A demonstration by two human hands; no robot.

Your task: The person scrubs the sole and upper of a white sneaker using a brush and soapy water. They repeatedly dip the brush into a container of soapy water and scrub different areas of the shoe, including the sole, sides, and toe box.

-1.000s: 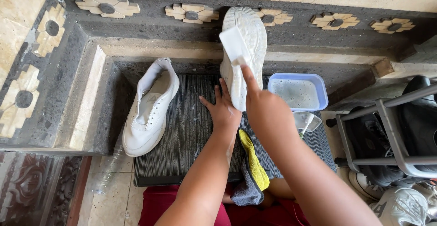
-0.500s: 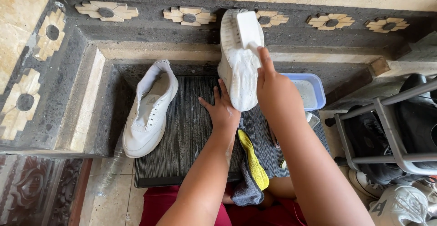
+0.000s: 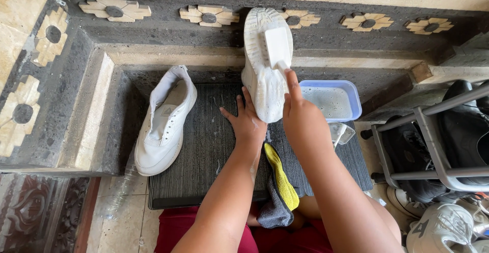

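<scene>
My left hand holds a white sneaker upside down, sole up and soapy, over a dark ribbed mat. My right hand grips a white scrub brush pressed on the sole near its far end. A second white sneaker lies upright on the mat to the left, untouched.
A blue tub of soapy water sits right of the held sneaker, with a small clear cup beside it. A yellow and grey cloth lies on my lap. A metal shoe rack with shoes stands at right. A carved stone ledge runs behind.
The brush in my right hand has slid along the sole, from its edge onto its upper middle. The sneaker stays held in my left hand.
</scene>
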